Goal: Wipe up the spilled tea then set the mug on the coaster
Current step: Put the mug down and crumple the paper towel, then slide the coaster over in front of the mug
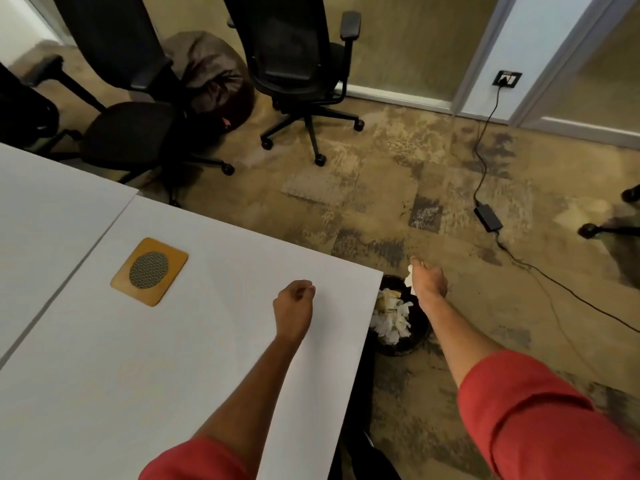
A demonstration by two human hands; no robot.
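Observation:
A square tan coaster (pixel 149 271) with a round grey mesh centre lies on the white table (pixel 138 375). No mug shows in this view. My left hand (pixel 294 301) rests over the table near its right edge, fingers curled and holding nothing. My right hand (pixel 428 279) is stretched out past the table edge, above a black waste bin (pixel 420 332) on the floor, and grips a crumpled white tissue (pixel 410 279). Several used white and brownish tissues (pixel 391 315) lie inside the bin.
Two black office chairs (pixel 301 64) (pixel 128 129) and a dark beanbag (pixel 214 71) stand beyond the table. A black power adapter (pixel 488 214) and its cable run across the patterned carpet at the right. A second table section (pixel 41 209) adjoins on the left.

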